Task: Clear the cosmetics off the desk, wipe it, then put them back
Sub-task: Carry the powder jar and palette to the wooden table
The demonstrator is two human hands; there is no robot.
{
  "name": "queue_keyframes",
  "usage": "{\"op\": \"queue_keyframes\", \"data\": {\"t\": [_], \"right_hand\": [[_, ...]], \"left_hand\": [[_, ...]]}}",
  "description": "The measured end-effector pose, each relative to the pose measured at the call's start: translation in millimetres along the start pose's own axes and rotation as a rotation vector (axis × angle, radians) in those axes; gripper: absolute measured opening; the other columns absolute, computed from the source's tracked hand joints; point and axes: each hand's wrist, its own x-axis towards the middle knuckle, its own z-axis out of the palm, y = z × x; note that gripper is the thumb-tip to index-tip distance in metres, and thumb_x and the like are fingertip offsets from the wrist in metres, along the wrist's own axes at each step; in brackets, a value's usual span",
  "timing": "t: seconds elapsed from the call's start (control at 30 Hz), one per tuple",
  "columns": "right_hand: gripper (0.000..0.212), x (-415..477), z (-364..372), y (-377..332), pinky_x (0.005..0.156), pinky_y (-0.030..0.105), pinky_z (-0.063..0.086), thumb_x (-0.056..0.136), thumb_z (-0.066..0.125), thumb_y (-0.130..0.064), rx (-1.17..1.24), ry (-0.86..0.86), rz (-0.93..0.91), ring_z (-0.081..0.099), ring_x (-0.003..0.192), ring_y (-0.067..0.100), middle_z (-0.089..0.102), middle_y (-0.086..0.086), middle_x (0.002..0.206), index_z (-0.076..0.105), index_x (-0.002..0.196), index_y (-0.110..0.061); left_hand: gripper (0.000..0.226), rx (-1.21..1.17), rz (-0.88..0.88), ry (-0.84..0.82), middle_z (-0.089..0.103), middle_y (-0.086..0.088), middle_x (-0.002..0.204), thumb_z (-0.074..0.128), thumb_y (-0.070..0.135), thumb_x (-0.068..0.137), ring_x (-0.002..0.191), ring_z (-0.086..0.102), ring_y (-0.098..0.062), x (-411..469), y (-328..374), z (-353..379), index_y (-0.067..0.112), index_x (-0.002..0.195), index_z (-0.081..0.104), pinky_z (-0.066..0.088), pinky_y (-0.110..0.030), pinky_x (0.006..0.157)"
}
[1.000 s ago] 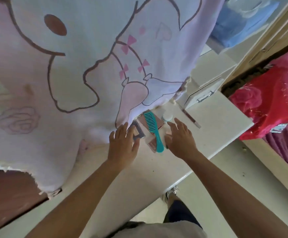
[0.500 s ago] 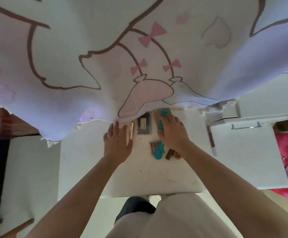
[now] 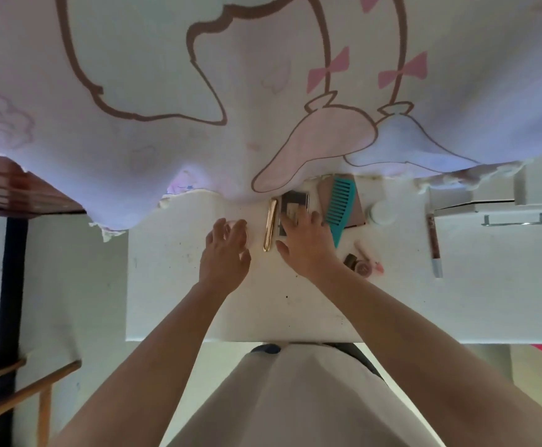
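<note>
**Clearing step; no cosmetic lifted yet.** Your right hand (image 3: pixel 308 243) lies flat, its fingers (image 3: pixel 303 217) straight and spread on the dark rectangular compact (image 3: pixel 295 200). The thumb points toward the slim gold metal tube (image 3: pixel 270 224) just beside it, and the hand grips nothing. Your left hand (image 3: pixel 226 253) hovers left of the tube, fingers loosely spread, holding nothing that shows. The teal plastic wide-tooth comb (image 3: pixel 340 204), white round jar (image 3: pixel 382 213) and small brown pots (image 3: pixel 360 267) lie to the right on the white desk (image 3: pixel 172 285). Gather the flat pieces first. Pinch the tube by its sides, since it will likely roll. Both forearms reach forward, converging over the desk's middle.
</note>
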Motion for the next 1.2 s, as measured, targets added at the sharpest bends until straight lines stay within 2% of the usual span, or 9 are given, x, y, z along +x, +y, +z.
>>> {"op": "queue_keyframes", "data": {"t": [0.1, 0.27, 0.43, 0.5, 0.63, 0.73, 0.9, 1.03, 1.2], "right_hand": [[0.046, -10, 8, -10, 0.085, 0.049, 0.05, 0.093, 0.048, -0.049, 0.086, 0.054, 0.018, 0.051, 0.106, 0.034, 0.042, 0.013, 0.122, 0.041, 0.128, -0.019], [0.051, -5, 6, -29, 0.082, 0.042, 0.047, 0.088, 0.054, -0.052, 0.206, 0.082, 0.173, 0.052, 0.103, 0.029, 0.043, 0.01, 0.122, 0.045, 0.126, -0.019], [0.06, 3, -3, -31, 0.075, 0.041, 0.048, 0.076, 0.069, -0.047, 0.176, -0.004, 0.217, 0.047, 0.099, 0.03, 0.028, 0.011, 0.133, 0.043, 0.122, -0.021], [0.063, 10, -9, -28, 0.068, 0.04, 0.046, 0.073, 0.071, -0.043, 0.14, -0.056, 0.19, 0.048, 0.1, 0.032, 0.022, 0.01, 0.141, 0.041, 0.123, -0.021], [0.071, 17, -17, -21, 0.062, 0.036, 0.045, 0.07, 0.072, -0.046, 0.026, -0.116, 0.107, 0.053, 0.086, 0.028, 0.034, 0.01, 0.13, 0.041, 0.125, -0.015], [0.084, 4, -21, -18, 0.065, 0.038, 0.05, 0.062, 0.075, -0.049, 0.089, -0.072, 0.114, 0.056, 0.094, 0.03, 0.039, 0.009, 0.119, 0.035, 0.127, -0.016], [0.089, -32, -38, -17, 0.068, 0.039, 0.053, 0.061, 0.074, -0.056, 0.215, 0.032, 0.072, 0.056, 0.09, 0.029, 0.038, 0.005, 0.119, 0.03, 0.129, -0.021], [0.104, -48, -61, -15, 0.071, 0.04, 0.055, 0.059, 0.067, -0.063, 0.236, 0.11, -0.033, 0.058, 0.091, 0.028, 0.034, 0.003, 0.125, 0.016, 0.143, -0.027], [0.099, -60, -91, -39, 0.074, 0.038, 0.055, 0.064, 0.067, -0.056, 0.273, 0.189, -0.261, 0.061, 0.089, 0.032, 0.025, 0.003, 0.136, 0.014, 0.144, -0.033]], "left_hand": [[0.056, -0.04, -0.01, 0.01, 0.037, -0.01, 0.136, 0.065, 0.016, 0.082, 0.117, 0.047, -0.04, -7, -10, 1, 0.024, 0.132, 0.042, 0.051, -0.043, 0.079], [0.056, -0.107, -0.004, 0.032, 0.043, -0.009, 0.132, 0.069, 0.02, 0.081, 0.113, 0.05, -0.037, -9, -25, -6, 0.023, 0.131, 0.044, 0.049, -0.041, 0.084], [0.057, -0.19, -0.015, 0.116, 0.044, -0.005, 0.129, 0.071, 0.022, 0.078, 0.109, 0.051, -0.033, -20, -41, -16, 0.026, 0.128, 0.044, 0.048, -0.039, 0.081], [0.058, -0.22, -0.017, 0.146, 0.045, -0.004, 0.127, 0.071, 0.021, 0.077, 0.108, 0.052, -0.032, -25, -48, -18, 0.026, 0.128, 0.045, 0.048, -0.039, 0.081], [0.059, -0.251, -0.039, 0.184, 0.045, -0.003, 0.127, 0.071, 0.019, 0.076, 0.107, 0.052, -0.031, -37, -56, -18, 0.026, 0.129, 0.045, 0.048, -0.037, 0.081], [0.061, -0.266, -0.054, 0.209, 0.045, -0.003, 0.129, 0.072, 0.021, 0.075, 0.108, 0.052, -0.031, -49, -56, -19, 0.027, 0.129, 0.045, 0.048, -0.038, 0.081], [0.063, -0.276, -0.057, 0.283, 0.046, -0.004, 0.128, 0.073, 0.021, 0.074, 0.109, 0.052, -0.032, -69, -49, -31, 0.028, 0.13, 0.044, 0.049, -0.039, 0.083], [0.064, -0.293, -0.097, 0.43, 0.048, -0.004, 0.127, 0.075, 0.022, 0.072, 0.107, 0.054, -0.031, -92, -36, -50, 0.027, 0.129, 0.046, 0.05, -0.039, 0.083], [0.064, -0.319, -0.229, 0.679, 0.048, -0.003, 0.128, 0.076, 0.019, 0.073, 0.108, 0.053, -0.028, -148, -31, -75, 0.022, 0.131, 0.049, 0.049, -0.039, 0.085]]}}
